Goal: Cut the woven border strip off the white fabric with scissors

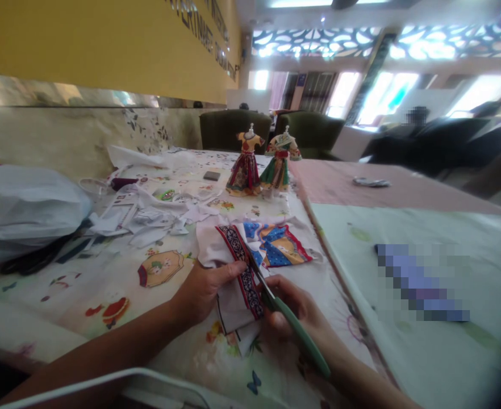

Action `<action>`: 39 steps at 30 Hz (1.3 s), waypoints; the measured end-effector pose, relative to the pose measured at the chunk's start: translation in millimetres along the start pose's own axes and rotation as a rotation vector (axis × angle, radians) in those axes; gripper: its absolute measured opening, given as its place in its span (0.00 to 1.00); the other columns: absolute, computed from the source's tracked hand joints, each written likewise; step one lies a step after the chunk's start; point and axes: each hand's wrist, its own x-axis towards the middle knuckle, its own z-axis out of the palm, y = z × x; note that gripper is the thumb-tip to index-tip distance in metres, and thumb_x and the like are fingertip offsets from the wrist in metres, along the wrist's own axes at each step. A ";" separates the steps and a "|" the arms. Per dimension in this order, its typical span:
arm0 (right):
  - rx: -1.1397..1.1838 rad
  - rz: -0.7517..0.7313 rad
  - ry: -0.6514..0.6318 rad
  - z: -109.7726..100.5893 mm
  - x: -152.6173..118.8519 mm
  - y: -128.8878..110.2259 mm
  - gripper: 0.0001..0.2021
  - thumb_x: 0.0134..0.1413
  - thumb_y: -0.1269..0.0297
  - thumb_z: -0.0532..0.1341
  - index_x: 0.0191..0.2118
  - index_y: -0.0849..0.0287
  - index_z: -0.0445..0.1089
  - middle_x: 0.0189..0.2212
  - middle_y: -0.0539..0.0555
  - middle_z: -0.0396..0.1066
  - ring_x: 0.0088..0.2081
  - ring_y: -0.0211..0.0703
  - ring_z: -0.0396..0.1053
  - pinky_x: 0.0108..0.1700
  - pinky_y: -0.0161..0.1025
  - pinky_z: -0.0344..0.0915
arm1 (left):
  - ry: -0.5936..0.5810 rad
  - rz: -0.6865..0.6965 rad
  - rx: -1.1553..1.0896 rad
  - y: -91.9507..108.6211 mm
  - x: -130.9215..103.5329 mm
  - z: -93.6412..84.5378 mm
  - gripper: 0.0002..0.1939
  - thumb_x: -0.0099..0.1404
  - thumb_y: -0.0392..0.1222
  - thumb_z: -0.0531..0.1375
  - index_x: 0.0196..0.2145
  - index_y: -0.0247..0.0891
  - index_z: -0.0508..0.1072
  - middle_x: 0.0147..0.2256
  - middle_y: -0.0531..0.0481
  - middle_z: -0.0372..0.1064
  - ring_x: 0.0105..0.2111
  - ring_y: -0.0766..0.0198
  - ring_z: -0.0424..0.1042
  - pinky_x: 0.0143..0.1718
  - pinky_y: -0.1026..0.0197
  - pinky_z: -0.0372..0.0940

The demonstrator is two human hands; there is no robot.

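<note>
My left hand (208,287) pinches a piece of white fabric (232,309) with a dark patterned band (230,241) edged in red, its thumb lying on top. My right hand (291,309) grips green-handled scissors (304,335). Their blades lie along the right side of the band, beside the left thumb; whether they are parted is unclear. Beyond the blades, a blue, tan and red printed part (271,244) of cloth spreads on the table. To the left lies a flat tan cut-out (161,268) with a red edge.
Two miniature dresses on stands, one maroon (246,165) and one green (281,162), stand at the back. White scraps (148,218) are heaped left of centre, near a white bag (29,201). A pale cable (135,372) crosses the near edge. A pixelated bluish object lies at right.
</note>
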 end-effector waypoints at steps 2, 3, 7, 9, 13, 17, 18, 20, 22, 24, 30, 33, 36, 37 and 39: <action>0.015 0.005 -0.006 0.1 -0.8 -0.5 0.34 0.37 0.35 0.75 0.41 0.57 0.71 0.26 0.47 0.64 0.28 0.39 0.59 0.28 0.33 0.56 | -0.016 -0.011 0.011 -0.8 -0.8 -1.1 0.27 0.52 0.41 0.74 0.51 0.36 0.80 0.40 0.43 0.82 0.39 0.49 0.81 0.43 0.51 0.76; 0.025 0.011 -0.012 0.1 -1.1 -0.5 0.34 0.37 0.35 0.75 0.42 0.57 0.70 0.25 0.46 0.64 0.27 0.37 0.58 0.27 0.32 0.55 | -0.024 -0.014 0.016 -1.2 -1.1 -1.6 0.27 0.53 0.41 0.74 0.51 0.36 0.80 0.40 0.43 0.82 0.39 0.49 0.81 0.42 0.51 0.76; 0.047 0.028 -0.054 -0.7 -2.0 0.9 0.33 0.42 0.34 0.73 0.43 0.57 0.69 0.24 0.45 0.62 0.22 0.34 0.56 0.23 0.31 0.55 | -0.051 0.003 0.029 -1.8 -1.3 -2.5 0.25 0.55 0.40 0.73 0.52 0.37 0.80 0.42 0.43 0.82 0.40 0.50 0.81 0.44 0.51 0.76; 0.041 0.023 -0.062 -1.5 -2.2 1.6 0.33 0.42 0.33 0.72 0.42 0.58 0.69 0.24 0.45 0.63 0.22 0.34 0.57 0.22 0.31 0.56 | -0.061 0.010 0.033 -1.8 -1.1 -2.5 0.25 0.56 0.41 0.73 0.52 0.37 0.80 0.41 0.43 0.82 0.39 0.49 0.81 0.44 0.50 0.76; 0.042 0.028 -0.075 -2.2 -2.3 1.9 0.33 0.42 0.33 0.71 0.41 0.57 0.69 0.24 0.45 0.64 0.20 0.33 0.57 0.21 0.30 0.56 | -0.076 -0.001 0.033 -2.2 -0.5 -2.7 0.25 0.55 0.42 0.73 0.51 0.37 0.80 0.41 0.42 0.82 0.38 0.48 0.81 0.43 0.49 0.76; 0.051 0.030 -0.071 -1.2 -2.4 0.8 0.32 0.43 0.33 0.72 0.41 0.58 0.69 0.23 0.45 0.63 0.20 0.32 0.56 0.21 0.30 0.56 | -0.068 0.007 0.029 -2.2 0.2 -3.1 0.25 0.56 0.41 0.73 0.52 0.37 0.80 0.41 0.43 0.82 0.39 0.49 0.81 0.43 0.50 0.76; 0.054 0.029 -0.064 -0.9 -2.3 0.5 0.33 0.42 0.34 0.72 0.41 0.58 0.69 0.23 0.44 0.63 0.20 0.32 0.56 0.21 0.29 0.56 | -0.065 0.010 0.030 -2.1 0.4 -3.2 0.25 0.56 0.41 0.73 0.52 0.37 0.80 0.41 0.43 0.82 0.39 0.49 0.81 0.43 0.51 0.76; 0.064 0.027 -0.051 -0.5 -2.3 0.0 0.33 0.41 0.34 0.73 0.41 0.58 0.69 0.22 0.44 0.62 0.21 0.31 0.56 0.21 0.29 0.56 | -0.069 0.009 0.030 -2.1 0.8 -3.6 0.25 0.56 0.40 0.73 0.52 0.37 0.80 0.41 0.43 0.82 0.40 0.49 0.81 0.43 0.52 0.76; 0.067 0.036 -0.048 -0.4 -2.2 -0.2 0.33 0.41 0.35 0.73 0.42 0.58 0.70 0.22 0.43 0.62 0.20 0.31 0.56 0.22 0.29 0.56 | -0.077 0.008 0.035 -2.2 1.0 -3.9 0.24 0.57 0.41 0.73 0.52 0.38 0.80 0.42 0.44 0.82 0.41 0.50 0.81 0.43 0.52 0.76; 0.062 0.040 -0.048 -0.4 -2.4 -0.1 0.33 0.42 0.35 0.73 0.41 0.58 0.70 0.23 0.43 0.63 0.20 0.31 0.56 0.21 0.29 0.56 | -0.078 0.012 0.048 -2.4 1.0 -4.1 0.24 0.57 0.41 0.72 0.52 0.38 0.80 0.43 0.44 0.82 0.41 0.50 0.81 0.43 0.53 0.76; 0.061 0.033 -0.052 -0.8 -4.0 0.2 0.31 0.43 0.35 0.73 0.39 0.58 0.69 0.23 0.44 0.63 0.20 0.31 0.57 0.20 0.28 0.55 | -0.074 0.019 0.069 -2.7 0.0 -3.9 0.24 0.58 0.41 0.72 0.52 0.38 0.79 0.43 0.44 0.82 0.42 0.49 0.81 0.44 0.52 0.75; 0.071 0.040 -0.055 -1.4 -3.7 0.8 0.30 0.43 0.36 0.73 0.39 0.58 0.69 0.22 0.43 0.63 0.19 0.30 0.56 0.20 0.27 0.55 | -0.076 0.021 0.077 -2.9 -0.2 -4.0 0.24 0.58 0.41 0.72 0.53 0.38 0.79 0.43 0.44 0.82 0.42 0.50 0.81 0.44 0.52 0.75; 0.088 0.048 -0.059 -2.1 -2.6 2.0 0.30 0.43 0.37 0.73 0.39 0.58 0.69 0.21 0.42 0.62 0.19 0.29 0.55 0.19 0.27 0.54 | -0.095 0.034 0.079 -3.0 -0.1 -4.3 0.25 0.58 0.41 0.72 0.53 0.38 0.78 0.44 0.44 0.82 0.42 0.51 0.81 0.46 0.52 0.75; 0.092 0.047 -0.059 -2.1 -2.4 2.5 0.30 0.43 0.37 0.74 0.40 0.58 0.69 0.21 0.42 0.62 0.19 0.29 0.55 0.19 0.26 0.54 | -0.104 0.035 0.077 -3.1 0.0 -4.5 0.26 0.58 0.41 0.72 0.54 0.38 0.78 0.44 0.44 0.82 0.43 0.50 0.80 0.46 0.52 0.74; 0.099 0.049 -0.062 -1.7 -2.4 3.0 0.31 0.43 0.37 0.74 0.40 0.58 0.68 0.21 0.42 0.62 0.18 0.28 0.55 0.19 0.26 0.54 | -0.115 0.038 0.075 -3.2 0.4 -5.1 0.26 0.58 0.41 0.72 0.55 0.38 0.78 0.45 0.44 0.81 0.44 0.50 0.80 0.47 0.51 0.74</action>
